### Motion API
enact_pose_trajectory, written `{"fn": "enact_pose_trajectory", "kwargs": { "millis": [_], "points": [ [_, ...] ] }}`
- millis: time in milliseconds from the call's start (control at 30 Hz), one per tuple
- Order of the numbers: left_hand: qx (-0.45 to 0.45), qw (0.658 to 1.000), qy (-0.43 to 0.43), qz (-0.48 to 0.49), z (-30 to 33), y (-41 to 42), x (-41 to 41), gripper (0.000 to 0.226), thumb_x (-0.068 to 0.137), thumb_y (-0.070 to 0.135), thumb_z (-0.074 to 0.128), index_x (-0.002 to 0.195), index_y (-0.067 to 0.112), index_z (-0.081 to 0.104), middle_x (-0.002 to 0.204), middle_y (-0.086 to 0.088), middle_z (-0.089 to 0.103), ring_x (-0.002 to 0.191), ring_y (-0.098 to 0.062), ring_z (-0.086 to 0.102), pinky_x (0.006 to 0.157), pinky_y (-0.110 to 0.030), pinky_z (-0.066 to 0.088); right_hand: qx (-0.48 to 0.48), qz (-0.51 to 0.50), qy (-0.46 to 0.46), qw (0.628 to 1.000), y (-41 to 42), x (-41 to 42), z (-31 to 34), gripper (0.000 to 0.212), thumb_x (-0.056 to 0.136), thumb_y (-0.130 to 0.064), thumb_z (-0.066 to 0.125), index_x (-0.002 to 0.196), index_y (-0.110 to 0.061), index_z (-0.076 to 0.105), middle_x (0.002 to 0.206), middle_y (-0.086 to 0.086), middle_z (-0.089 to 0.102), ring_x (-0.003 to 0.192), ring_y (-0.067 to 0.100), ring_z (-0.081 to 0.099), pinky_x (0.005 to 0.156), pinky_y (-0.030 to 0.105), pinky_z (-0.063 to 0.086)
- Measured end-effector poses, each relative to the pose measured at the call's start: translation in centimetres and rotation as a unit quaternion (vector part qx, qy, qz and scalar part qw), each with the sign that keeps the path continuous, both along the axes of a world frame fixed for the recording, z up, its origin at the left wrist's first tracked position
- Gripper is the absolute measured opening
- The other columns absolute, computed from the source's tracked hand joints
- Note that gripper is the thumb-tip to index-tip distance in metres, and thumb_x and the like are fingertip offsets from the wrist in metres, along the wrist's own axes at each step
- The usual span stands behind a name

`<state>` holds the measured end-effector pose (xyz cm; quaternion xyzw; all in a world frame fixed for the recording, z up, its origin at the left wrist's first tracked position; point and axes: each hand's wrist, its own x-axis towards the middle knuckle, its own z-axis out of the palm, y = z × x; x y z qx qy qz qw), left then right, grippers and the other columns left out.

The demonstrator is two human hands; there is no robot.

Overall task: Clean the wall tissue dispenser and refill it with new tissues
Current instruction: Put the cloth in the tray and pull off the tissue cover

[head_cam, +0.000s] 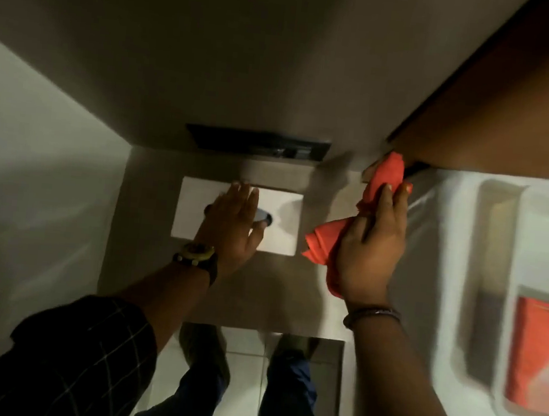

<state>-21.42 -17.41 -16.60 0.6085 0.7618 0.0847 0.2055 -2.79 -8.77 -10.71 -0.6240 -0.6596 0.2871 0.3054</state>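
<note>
A white rectangular tissue dispenser panel (282, 218) is set in the grey wall, with a dark oval opening (263, 219) at its middle. My left hand (231, 223) lies flat on the panel with fingers spread, partly covering the opening. My right hand (368, 247) is to the right of the panel and grips a crumpled orange cloth (387, 175). The cloth's upper end touches the wall near the edge of a brown wooden surface (496, 122). A dark slot (257, 142) sits in the wall above the panel.
A white sink counter (447, 244) with a basin (539, 233) lies to the right, and an orange packet (540, 357) rests on it. A reflective steel panel (322, 390) below shows the floor and my legs. A pale wall (29, 164) closes the left side.
</note>
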Motion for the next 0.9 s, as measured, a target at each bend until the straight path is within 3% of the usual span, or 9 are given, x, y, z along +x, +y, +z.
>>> {"fn": "enact_pose_trajectory", "kwargs": {
  "millis": [133,267,433,500,600,667,767,833,900],
  "points": [
    [0.046,0.995,-0.015,-0.09,5.4,4.5,7.0,0.062,0.096,0.041,0.041,0.144,0.002,0.038,0.152,-0.02,0.032,0.143,-0.036,0.026,0.116,-0.05,0.025,0.042,-0.074,0.048,0.995,2.5,4.7,7.1,0.052,0.09,0.006,0.044,0.142,0.007,0.045,0.154,0.027,0.033,0.146,0.036,0.032,0.111,0.004,0.014],
    [0.059,0.974,0.022,-0.218,9.7,11.1,14.0,0.08,0.089,0.059,0.013,0.152,0.011,0.01,0.161,-0.012,0.008,0.149,-0.027,0.003,0.12,-0.039,0.004,0.051,-0.161,0.074,0.983,5.0,10.9,11.8,0.055,0.091,-0.012,0.038,0.143,0.001,0.048,0.154,0.02,0.04,0.144,0.028,0.036,0.112,0.006,0.021],
    [0.099,0.94,0.089,-0.314,11.7,17.7,22.2,0.073,0.094,0.054,0.026,0.153,0.013,0.01,0.162,-0.007,0.006,0.149,-0.025,0.004,0.119,-0.039,0.005,0.005,-0.297,0.064,0.953,8.6,19.2,13.4,0.05,0.1,-0.008,0.037,0.149,-0.006,0.041,0.158,0.013,0.036,0.147,0.026,0.03,0.122,0.035,0.022],
    [0.08,0.93,0.129,-0.334,11.0,19.9,24.1,0.073,0.096,0.054,0.028,0.153,0.013,0.009,0.162,-0.007,0.003,0.149,-0.024,0.002,0.119,-0.038,0.005,-0.013,-0.329,0.046,0.943,9.9,21.7,12.5,0.046,0.098,-0.005,0.036,0.143,-0.003,0.047,0.15,0.016,0.046,0.14,0.033,0.04,0.117,0.046,0.031],
    [0.041,0.926,0.129,-0.351,9.6,21.4,24.9,0.071,0.097,0.051,0.035,0.153,0.012,0.012,0.162,-0.007,0.004,0.149,-0.024,0.006,0.118,-0.039,0.01,-0.051,-0.374,0.048,0.925,11.7,23.6,10.3,0.033,0.097,-0.003,0.037,0.122,0.006,0.056,0.137,0.023,0.051,0.129,0.04,0.047,0.111,0.043,0.036],
    [0.046,0.933,0.102,-0.343,8.9,21.4,25.2,0.069,0.097,0.045,0.04,0.152,0.009,0.017,0.162,-0.01,0.008,0.148,-0.027,0.011,0.118,-0.041,0.015,-0.122,-0.389,0.05,0.912,12.9,24.0,9.0,0.036,0.103,-0.013,0.038,0.128,0.011,0.05,0.146,0.03,0.039,0.136,0.042,0.036,0.113,0.039,0.027],
    [0.049,0.941,0.095,-0.32,8.1,20.9,25.0,0.067,0.097,0.041,0.038,0.152,0.009,0.016,0.161,-0.01,0.009,0.148,-0.026,0.009,0.119,-0.042,0.011,-0.274,-0.335,0.03,0.901,14.4,23.5,7.8,0.064,0.107,-0.037,0.031,0.148,0.012,0.025,0.158,0.036,0.009,0.15,0.043,0.006,0.119,0.042,0.004],
    [0.056,0.94,0.099,-0.321,7.9,20.9,25.0,0.064,0.098,0.038,0.036,0.152,0.009,0.017,0.161,-0.01,0.011,0.148,-0.025,0.011,0.118,-0.04,0.008,-0.318,-0.266,-0.04,0.909,14.7,23.5,7.3,0.077,0.104,-0.049,0.031,0.153,0.007,0.013,0.161,0.031,-0.001,0.15,0.043,-0.004,0.12,0.051,0.002],
    [0.065,0.94,0.094,-0.321,7.8,21.1,25.1,0.063,0.097,0.037,0.036,0.151,0.008,0.021,0.16,-0.012,0.016,0.147,-0.027,0.017,0.117,-0.039,0.009,-0.302,-0.194,-0.135,0.924,14.5,23.6,6.4,0.087,0.098,-0.059,0.038,0.156,-0.003,0.005,0.164,0.023,-0.009,0.15,0.043,-0.008,0.117,0.061,0.009]
  ]
}}
